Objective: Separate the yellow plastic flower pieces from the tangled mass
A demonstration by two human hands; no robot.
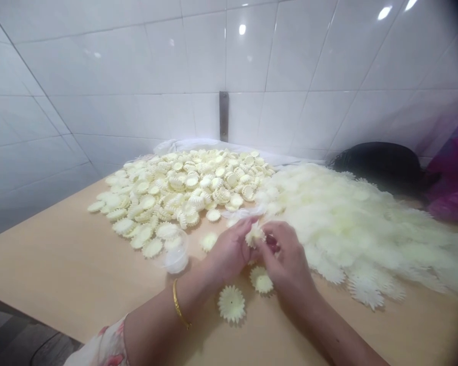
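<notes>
Both my hands meet over the table around one small cream flower-shaped piece [255, 235] with a toothed rim. My left hand [234, 241] has its fingers curled about the piece from the left. From the right, my right hand [286, 251] pinches it between thumb and fingers. Just below the hands lie a flat cream petal disc [231, 304] with a small centre hole and a second petal disc [261, 280]. Another pale disc [208, 241] lies left of my left hand, close to a small clear round container [175, 256].
A large heap of cupped cream pieces [183, 188] covers the back left of the wooden table [61, 244]. To the right spreads a pile of flat, pale petal sheets [351, 223]. Behind it sit a black object [379, 165] and magenta fabric [454, 173]. A tiled wall [137, 76] stands behind.
</notes>
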